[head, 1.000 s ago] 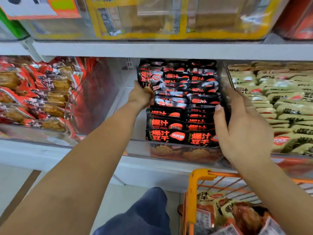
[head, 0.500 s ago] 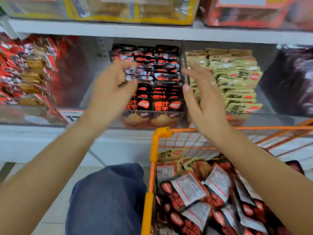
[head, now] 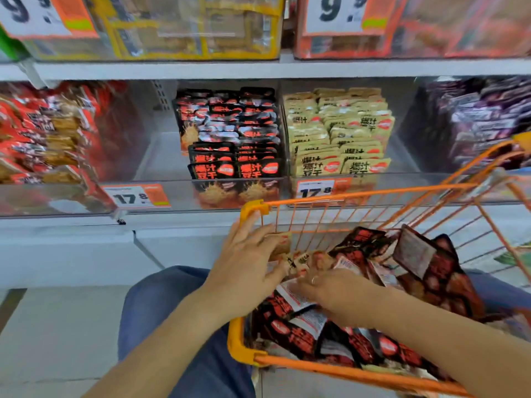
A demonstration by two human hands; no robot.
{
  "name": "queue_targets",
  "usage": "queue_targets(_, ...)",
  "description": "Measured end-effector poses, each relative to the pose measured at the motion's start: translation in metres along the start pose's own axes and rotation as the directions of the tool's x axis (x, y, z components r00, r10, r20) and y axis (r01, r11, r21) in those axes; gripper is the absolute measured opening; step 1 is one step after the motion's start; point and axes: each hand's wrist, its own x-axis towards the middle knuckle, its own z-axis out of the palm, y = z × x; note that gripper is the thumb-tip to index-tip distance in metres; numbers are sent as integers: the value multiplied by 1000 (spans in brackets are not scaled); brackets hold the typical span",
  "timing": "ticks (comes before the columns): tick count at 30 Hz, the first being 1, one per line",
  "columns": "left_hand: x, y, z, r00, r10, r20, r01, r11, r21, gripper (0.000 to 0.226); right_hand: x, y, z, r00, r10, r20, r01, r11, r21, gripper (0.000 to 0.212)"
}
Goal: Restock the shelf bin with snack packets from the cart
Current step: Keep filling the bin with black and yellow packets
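Both hands have come down from the shelf bin (head: pixel 230 193) into the cart (head: pixel 356 370) since the earlier frames. Left of the bin, red packets (head: pixel 43 139) fill a clear compartment, and a price tag (head: pixel 138 196) hangs on the shelf lip. Black snack packets (head: pixel 232 156) stand upright in rows in the bin, faces forward, long axis across the shelf. Beige packets (head: pixel 339 139) sit just beside them; purple packets (head: pixel 482 119) at far right are blurred. The cart's orange wire wall stands between the person and the shelf front, partly hiding a second tag. The left hand (head: pixel 247 271) lies with fingers straight over the cart's near corner, holding nothing. The right hand (head: pixel 336 291) rests knuckles-up on loose packets (head: pixel 373 320) lying at mixed angles; whether it grips any cannot be told.
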Motion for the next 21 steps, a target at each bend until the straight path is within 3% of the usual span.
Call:
queue_targets(3,-1,-2,4,999,-29,-34,26,995,-98,60,-2,4,-3,996,18,-85,-24,997,-72,40)
queue_targets(5,-2,-2,4,996,-77,-48,57,944,-324,60,-10,13,-18,977,98,-188,-82,992,92,26)
queue_targets(6,-5,1,2,990,-128,-58,80,854,-514,55,-14,19,-25,960,153,-235,-88,960,265,22)
queue_targets(7,-6,4,-4,980,-192,-44,99,674,-732,47,-19,24,-34,939,229,-255,-78,867,493,19)
queue_targets(8,-8,4,-10,965,-262,-17,103,439,-893,40,-24,27,-42,919,297,-260,-20,692,722,14)
queue_targets(9,-1,-1,-15,945,-326,-20,78,283,-956,35,-31,27,-51,903,349,-253,63,474,878,14)
queue_targets(10,9,-7,-16,928,-371,-38,52,231,-972,31,-36,26,-60,891,382,-246,138,289,947,20)
queue_targets(12,20,-21,-25,901,-434,2,52,102,-993,18,-41,22,-76,883,389,-261,214,160,964,20)
queue_targets(13,23,-26,-31,888,-460,11,39,52,-998,18,-39,17,-83,883,384,-271,233,144,962,13)
queue_targets(14,21,-27,-35,885,-466,6,40,62,-997,31,-36,12,-90,879,382,-285,260,116,959,4)
queue_targets(16,11,-16,-44,897,-441,26,118,182,-976,44,-23,4,-104,860,374,-347,336,98,937,11)
queue_targets(18,-1,-13,-51,904,-421,-71,74,317,-945,29,-6,-3,-119,815,410,-410,387,144,911,11)
queue_targets(19,-1,-17,-59,881,-459,-113,48,323,-945,22,3,-5,-127,772,442,-458,398,225,889,14)
queue_targets(21,3,-37,-69,802,-575,-161,-1,268,-963,10,22,1,-139,632,527,-568,289,520,804,12)
